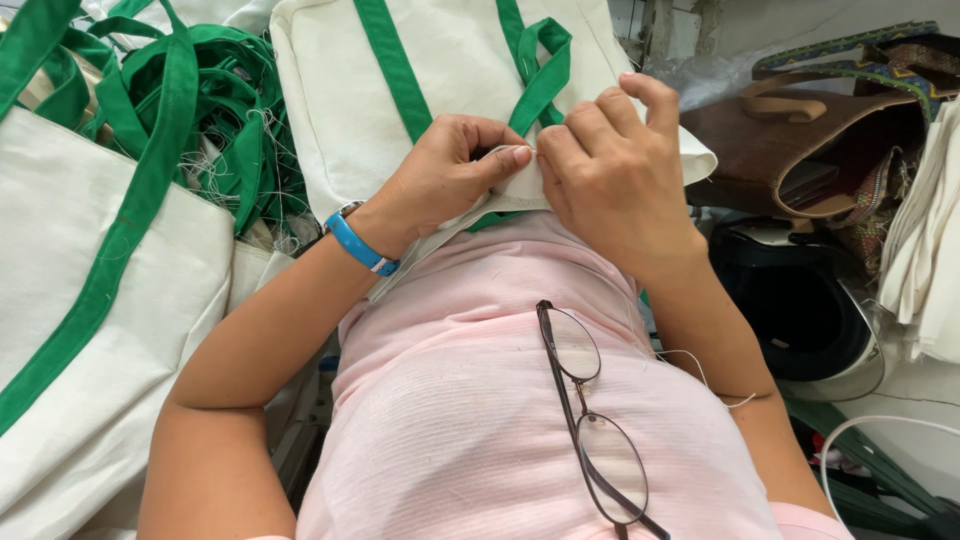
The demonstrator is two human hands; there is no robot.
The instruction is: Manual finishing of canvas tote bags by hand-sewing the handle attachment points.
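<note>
A cream canvas tote bag (pixel 450 70) with green straps (pixel 392 70) lies on my lap, its open rim toward me. My left hand (pixel 445 175) pinches the bag's rim between thumb and fingers. My right hand (pixel 610 170) grips the same rim right beside it, fingers curled over the fabric. A blue wristband (pixel 358 245) sits on my left wrist. Folded glasses (pixel 590 420) hang from the neck of my pink shirt (pixel 480 400).
More cream bags with green trim (pixel 90 300) pile up at left, with loose green straps (pixel 215 110) and threads behind them. A brown leather bag (pixel 800 150) and a dark helmet (pixel 800 310) sit at right, with folded white cloth (pixel 930 240) at the edge.
</note>
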